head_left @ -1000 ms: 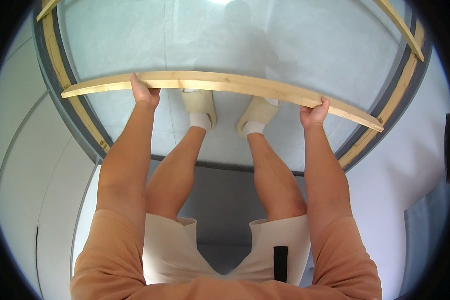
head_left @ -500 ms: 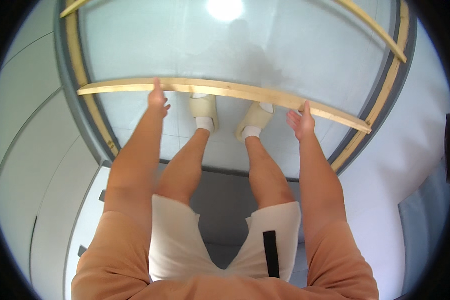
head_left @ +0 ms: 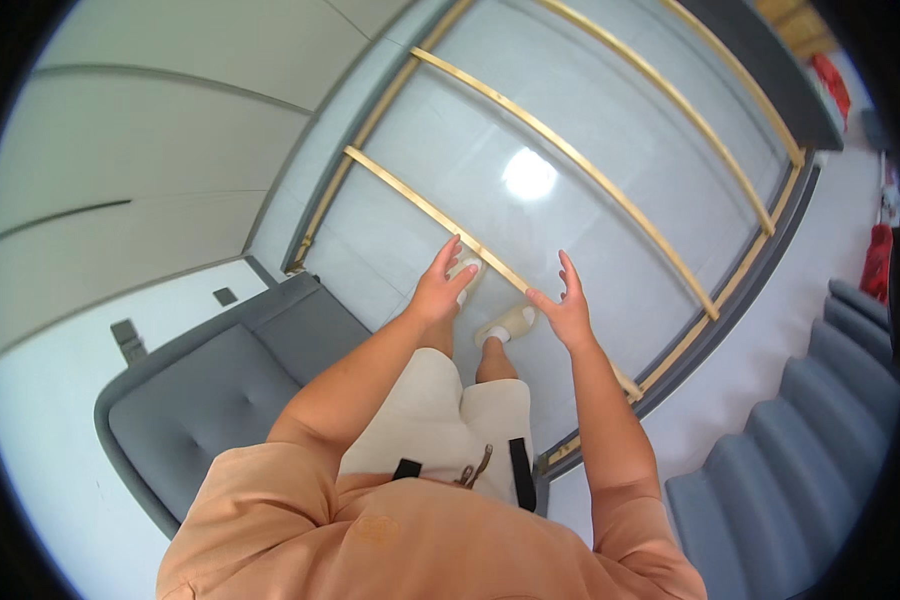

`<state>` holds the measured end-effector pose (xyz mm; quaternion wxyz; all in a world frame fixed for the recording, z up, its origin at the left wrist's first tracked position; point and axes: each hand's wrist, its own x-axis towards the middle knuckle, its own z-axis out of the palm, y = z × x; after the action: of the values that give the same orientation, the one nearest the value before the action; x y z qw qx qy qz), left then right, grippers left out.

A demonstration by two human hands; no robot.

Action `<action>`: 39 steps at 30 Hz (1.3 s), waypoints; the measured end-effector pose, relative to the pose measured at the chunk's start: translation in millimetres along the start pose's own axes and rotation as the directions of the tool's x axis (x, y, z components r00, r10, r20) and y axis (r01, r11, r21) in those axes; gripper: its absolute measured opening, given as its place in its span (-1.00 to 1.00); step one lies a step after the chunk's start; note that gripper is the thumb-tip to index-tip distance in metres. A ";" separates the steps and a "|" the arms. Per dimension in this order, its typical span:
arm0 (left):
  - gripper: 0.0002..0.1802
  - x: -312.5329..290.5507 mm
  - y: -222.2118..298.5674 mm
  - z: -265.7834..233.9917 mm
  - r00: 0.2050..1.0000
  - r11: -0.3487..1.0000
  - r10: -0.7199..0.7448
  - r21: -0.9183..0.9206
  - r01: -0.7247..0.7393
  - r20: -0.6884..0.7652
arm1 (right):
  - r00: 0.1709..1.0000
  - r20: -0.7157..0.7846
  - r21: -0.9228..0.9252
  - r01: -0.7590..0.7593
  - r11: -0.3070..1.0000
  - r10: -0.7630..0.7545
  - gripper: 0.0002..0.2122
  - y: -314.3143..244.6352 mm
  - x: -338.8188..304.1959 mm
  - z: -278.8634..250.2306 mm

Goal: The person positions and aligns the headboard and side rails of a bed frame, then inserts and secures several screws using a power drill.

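A pale wooden slat (head_left: 405,191) lies across a bed frame, its ends on the wooden side ledges. My left hand (head_left: 442,287) is just on the near side of the slat's middle, fingers spread and nothing in them. Farther right along it, my right hand (head_left: 568,310) is raised open, thumb and fingers apart, and covers part of the slat. Whether either hand touches the wood, I cannot tell. Below the slat, my feet in cream slippers (head_left: 508,324) stand on the pale floor inside the frame.
More slats (head_left: 570,150) span the grey bed frame (head_left: 805,215) beyond. A grey padded headboard (head_left: 205,400) is behind me at left. Pale cabinets (head_left: 170,150) line the left side. A grey curtain (head_left: 770,470) hangs at right. Glossy floor (head_left: 450,130) shows between the slats.
My view has turned and takes in more of the frame and headboard. My hands, earlier wide apart with thumbs at the slat, are now closer together and open.
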<state>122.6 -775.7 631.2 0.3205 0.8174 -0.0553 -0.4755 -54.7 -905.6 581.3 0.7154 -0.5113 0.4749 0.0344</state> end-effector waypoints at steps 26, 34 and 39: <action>-0.35 -136.0 230.4 -8.2 0.691 0.756 0.655 -0.243 -0.608 0.306 | 0.655 -0.657 -0.094 0.421 0.902 -0.374 -0.22 -93.5 -252.5 -116.5; -0.38 -97.8 271.3 27.5 0.600 0.751 0.641 -0.229 -0.619 0.479 | 0.544 -0.778 -0.025 0.473 0.881 -0.314 -0.23 -97.9 -238.9 -148.3; -0.38 -28.9 324.1 59.7 0.611 0.769 0.622 -0.233 -0.596 0.489 | 0.542 -0.801 0.017 0.446 0.895 -0.255 -0.23 -113.7 -192.8 -193.3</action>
<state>127.9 -1047.9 819.0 0.4524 0.5734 -0.4062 -0.5491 -223.8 -1023.2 793.5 0.4802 -0.4769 0.6254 -0.3884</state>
